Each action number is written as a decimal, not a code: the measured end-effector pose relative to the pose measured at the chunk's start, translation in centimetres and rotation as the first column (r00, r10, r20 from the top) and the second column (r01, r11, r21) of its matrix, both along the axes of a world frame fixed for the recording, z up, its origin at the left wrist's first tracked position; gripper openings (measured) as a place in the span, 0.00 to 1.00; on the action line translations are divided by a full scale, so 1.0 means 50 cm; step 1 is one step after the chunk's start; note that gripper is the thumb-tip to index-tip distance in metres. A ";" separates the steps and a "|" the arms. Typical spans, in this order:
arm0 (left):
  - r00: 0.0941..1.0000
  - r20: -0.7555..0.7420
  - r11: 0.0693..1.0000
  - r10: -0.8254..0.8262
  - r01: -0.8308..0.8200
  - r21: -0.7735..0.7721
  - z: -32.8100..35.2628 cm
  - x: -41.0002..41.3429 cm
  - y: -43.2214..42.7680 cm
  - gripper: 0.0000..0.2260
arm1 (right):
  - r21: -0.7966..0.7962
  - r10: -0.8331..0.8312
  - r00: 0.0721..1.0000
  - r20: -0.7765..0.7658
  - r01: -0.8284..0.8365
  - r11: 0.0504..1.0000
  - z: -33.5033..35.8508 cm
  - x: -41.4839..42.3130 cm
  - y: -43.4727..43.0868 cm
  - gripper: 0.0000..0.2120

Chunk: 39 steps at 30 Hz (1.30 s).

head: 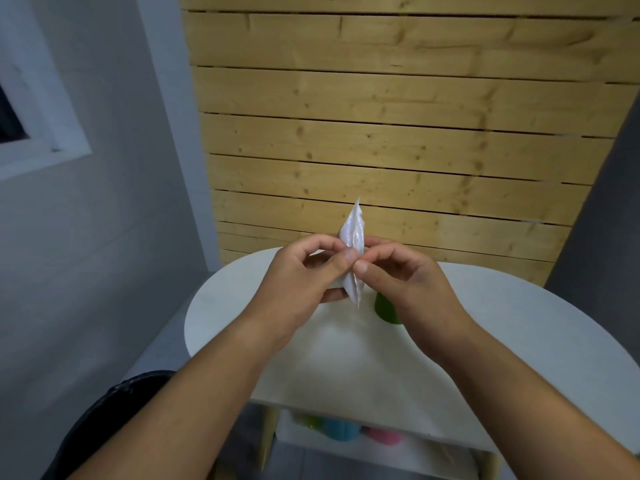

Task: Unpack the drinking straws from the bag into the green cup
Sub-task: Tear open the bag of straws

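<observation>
Two bare forearms reach forward from the bottom of the frame, with dark clothing (114, 410) low beside the left one. Beneath the wrists, a shelf (398, 448) under the tabletop holds blurred green (308, 420), blue (341, 429) and pink (384, 436) shapes set side by side. Above it spreads a round white table (242, 323), its matte top lying under both hands. The left hand (301, 275) and the right hand (412, 282) meet above the table's far half, each with fingers curled and thumb pressed in, pinching a pale, glossy bag (353, 258) between them. The bag stands upright and edge-on between the two thumbs, its pointed top rising above the knuckles and its lower tip hanging just below them. Lengthwise ridges run down its surface; whether these are the straws cannot be told. Any print on the bag is too blurred to read. The green cup (386, 310) stands on the table just below the heel of the right hand, which covers its upper part. Beyond the fingertips, behind the table, rises a wall of pale knotty wooden planks (381, 133) laid in horizontal rows. To the left of the left hand, a grey wall (104, 237) carries a white window frame (45, 133), and a grey surface (609, 220) closes the room past the right hand.
</observation>
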<state>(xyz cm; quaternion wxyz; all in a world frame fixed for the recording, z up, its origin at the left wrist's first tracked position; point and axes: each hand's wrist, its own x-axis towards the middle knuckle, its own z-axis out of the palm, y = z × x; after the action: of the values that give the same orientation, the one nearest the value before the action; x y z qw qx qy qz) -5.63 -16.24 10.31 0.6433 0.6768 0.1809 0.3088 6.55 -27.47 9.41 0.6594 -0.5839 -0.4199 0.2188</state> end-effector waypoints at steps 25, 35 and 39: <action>0.994 -0.007 0.921 0.106 -0.096 0.378 -0.034 0.024 0.019 0.07 | -0.026 -0.309 0.950 0.047 0.310 0.950 -0.025 -0.040 0.034 0.08; 0.990 -0.044 0.942 0.132 -0.111 0.317 -0.035 0.013 0.026 0.09 | -0.074 -0.365 0.930 -0.043 0.361 0.930 -0.011 0.002 0.029 0.06; 0.990 -0.038 0.897 0.138 -0.108 0.429 -0.034 0.025 0.010 0.07 | -0.038 -0.324 0.942 0.086 0.328 0.944 -0.007 -0.004 0.027 0.05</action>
<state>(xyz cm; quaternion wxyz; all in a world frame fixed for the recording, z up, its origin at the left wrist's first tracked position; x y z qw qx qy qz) -4.39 -15.75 8.61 0.4528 0.7981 0.1729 0.3580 6.34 -26.14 9.06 0.6541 -0.6704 -0.3374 0.0945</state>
